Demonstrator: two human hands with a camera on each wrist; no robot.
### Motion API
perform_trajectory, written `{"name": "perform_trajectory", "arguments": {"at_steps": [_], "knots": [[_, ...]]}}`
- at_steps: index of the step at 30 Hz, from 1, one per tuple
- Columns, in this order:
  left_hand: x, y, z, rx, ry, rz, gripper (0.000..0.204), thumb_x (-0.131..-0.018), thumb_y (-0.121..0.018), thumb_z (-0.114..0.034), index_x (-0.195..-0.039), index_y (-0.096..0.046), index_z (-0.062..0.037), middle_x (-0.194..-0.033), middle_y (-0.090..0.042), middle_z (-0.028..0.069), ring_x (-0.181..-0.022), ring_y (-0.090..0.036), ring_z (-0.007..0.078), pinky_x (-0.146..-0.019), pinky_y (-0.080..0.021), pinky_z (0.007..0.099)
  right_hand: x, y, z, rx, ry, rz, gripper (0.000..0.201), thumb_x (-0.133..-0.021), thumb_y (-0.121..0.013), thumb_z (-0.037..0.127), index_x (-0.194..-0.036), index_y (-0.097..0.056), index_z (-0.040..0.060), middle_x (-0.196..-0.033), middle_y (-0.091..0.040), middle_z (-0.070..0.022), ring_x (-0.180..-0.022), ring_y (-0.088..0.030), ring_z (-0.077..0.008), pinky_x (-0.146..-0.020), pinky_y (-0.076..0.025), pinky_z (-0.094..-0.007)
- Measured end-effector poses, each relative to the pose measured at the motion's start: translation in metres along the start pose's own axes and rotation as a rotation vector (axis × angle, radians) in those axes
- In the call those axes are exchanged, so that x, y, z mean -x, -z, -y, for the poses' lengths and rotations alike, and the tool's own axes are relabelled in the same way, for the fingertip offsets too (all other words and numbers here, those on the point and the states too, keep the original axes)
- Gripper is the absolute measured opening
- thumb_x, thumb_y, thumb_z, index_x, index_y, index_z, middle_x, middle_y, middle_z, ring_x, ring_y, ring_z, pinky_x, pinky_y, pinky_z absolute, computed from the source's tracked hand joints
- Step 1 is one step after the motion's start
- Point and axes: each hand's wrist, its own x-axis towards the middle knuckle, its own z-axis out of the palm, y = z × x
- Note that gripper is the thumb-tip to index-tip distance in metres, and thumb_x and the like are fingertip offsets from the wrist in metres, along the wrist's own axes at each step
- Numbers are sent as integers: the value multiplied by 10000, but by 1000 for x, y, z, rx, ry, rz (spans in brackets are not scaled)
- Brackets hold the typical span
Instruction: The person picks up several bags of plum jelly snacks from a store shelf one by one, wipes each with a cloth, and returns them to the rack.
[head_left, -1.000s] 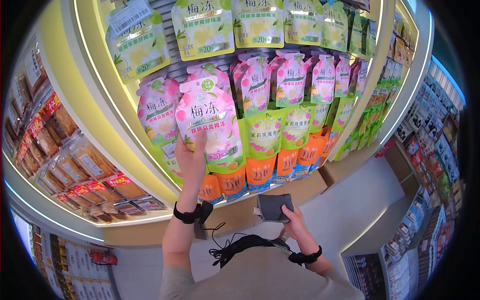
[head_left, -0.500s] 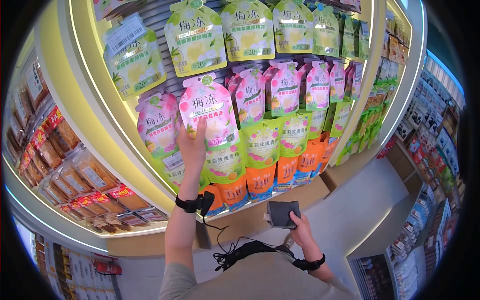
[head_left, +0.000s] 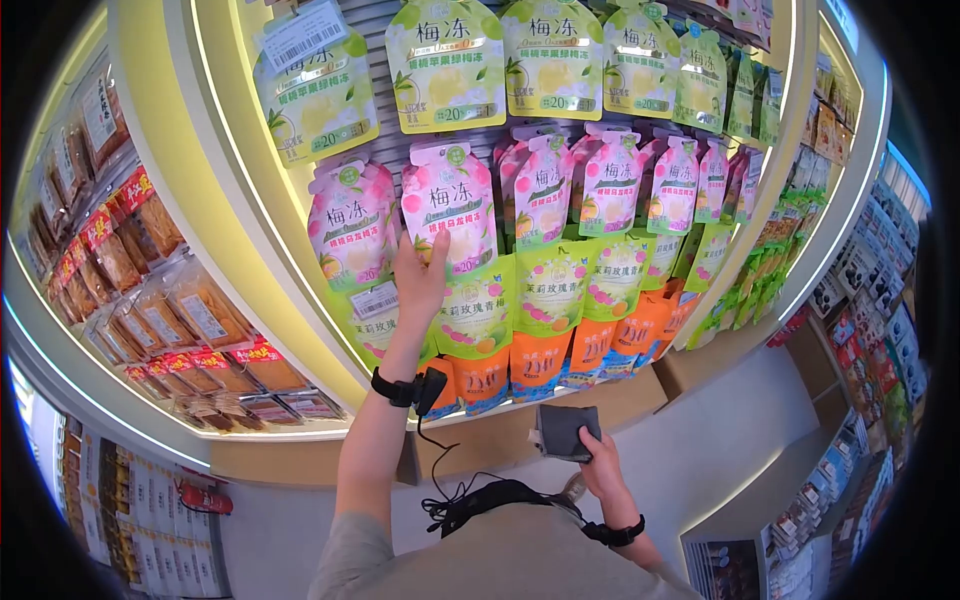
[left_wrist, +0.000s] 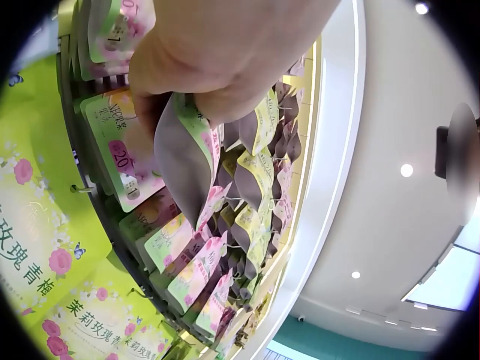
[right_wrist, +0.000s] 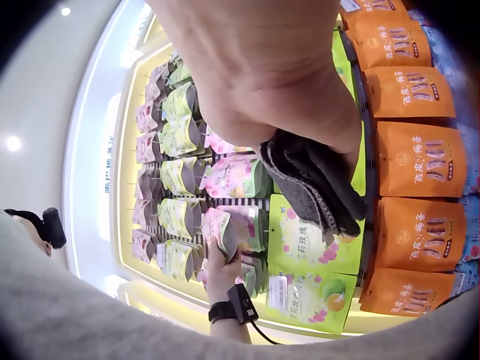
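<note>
My left hand (head_left: pixel 420 280) grips the lower part of a pink jelly pouch (head_left: pixel 448 210), thumb on its printed front. In the head view the pouch sits level with the pink row, beside another pink pouch (head_left: pixel 352 225) on the left. The left wrist view shows the held pouch's grey underside (left_wrist: pixel 180 161) bulging beneath the hand, close to its neighbours. Lower down, my right hand (head_left: pixel 602 468) holds a folded dark grey cloth (head_left: pixel 566 432), thumb on top. In the right wrist view the cloth (right_wrist: pixel 315 187) hangs from the fingers in front of the display.
Green pouches (head_left: pixel 445 70) hang above the pink row. Lime-green bags (head_left: pixel 550 290) and orange bags (head_left: pixel 537 358) fill the rows below. Packaged brown snacks (head_left: pixel 205 305) stand on a shelf at left, and a wooden ledge (head_left: pixel 520 440) runs under the display.
My left hand has moved the pink pouch away from me, back to the pink row. The right hand keeps its hold on the cloth. The head view has shifted slightly.
</note>
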Motion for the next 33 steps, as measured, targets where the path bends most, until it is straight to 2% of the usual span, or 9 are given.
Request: {"name": "perform_trajectory", "arguments": {"at_steps": [3, 5, 9, 11, 15, 17, 23, 29, 33], "knots": [[9, 6, -5, -60, 103, 1, 390, -904, -658, -191, -1189, -517, 34, -1005, -641, 117, -884, -619, 187, -821, -482, 328, 1, -4, 3, 3, -5, 14, 323, -978, -533, 153, -1225, -545, -55, -1171, -627, -130, -1075, -612, -217, -966, -463, -364], [17, 11, 0, -303, -163, -73, 474, -849, -692, -142, -1241, -480, 22, -1094, -574, 165, -1013, -575, 271, -906, -452, 387, -2, 0, -2, -10, -3, 5, 322, -975, -541, 155, -1220, -551, -53, -1167, -630, -131, -1070, -615, -216, -961, -465, -359], [31, 42, -18, -484, -225, -152, 567, -814, -727, -92, -1300, -452, 3, -1231, -532, 166, -1147, -530, 286, -939, -440, 382, -6, 6, -6, -8, 8, 6, 338, -978, -536, 179, -1220, -536, -57, -1177, -624, -134, -1077, -614, -216, -962, -465, -362], [24, 66, -20, -711, -354, -391, 578, -805, -738, -105, -1299, -456, -6, -1242, -507, 166, -1166, -508, 295, -949, -438, 390, -10, 6, -6, -1, 13, 5, 335, -976, -539, 178, -1212, -540, -60, -1170, -628, -134, -1072, -616, -214, -960, -466, -359], [-2, 99, -15, -798, -289, -521, 593, -793, -762, -128, -1284, -458, 4, -1234, -524, 172, -1137, -533, 276, -945, -438, 372, -11, 1, -10, 7, -12, -11, 331, -969, -560, 179, -1192, -553, -64, -1149, -637, -134, -1053, -622, -209, -945, -470, -351], [-9, 107, -6, -444, -48, -343, 621, -758, -801, -199, -1244, -487, 25, -1130, -590, 157, -1018, -584, 233, -865, -466, 340, -15, 0, -14, 24, -33, -17, 329, -967, -566, 178, -1191, -555, -63, -1147, -638, -132, -1046, -623, -206, -936, -472, -349], [-8, 120, 11, -348, 200, -136, 468, -770, -806, -187, -1125, -600, 38, -912, -684, 72, -818, -640, 128, -744, -508, 266, -19, -11, -17, 50, -49, 13, 329, -962, -577, 170, -1202, -557, -54, -1150, -639, -119, -1044, -618, -201, -926, -468, -350], [-5, 121, 8, -177, 79, -83, 291, -831, -742, -147, -1044, -649, 28, -950, -705, 78, -821, -639, 99, -727, -502, 257, -21, -9, -20, 57, -40, 14, 347, -966, -566, 179, -1225, -545, -51, -1166, -633, -114, -1070, -610, -203, -950, -460, -355], [2, 119, -10, -65, 189, -85, 256, -872, -703, -128, -1074, -641, 16, -971, -699, 69, -852, -644, 111, -753, -507, 263, -23, -5, -21, 39, -44, -5, 326, -970, -567, 171, -1216, -556, -42, -1149, -636, -110, -1049, -613, -193, -934, -468, -338]]}}
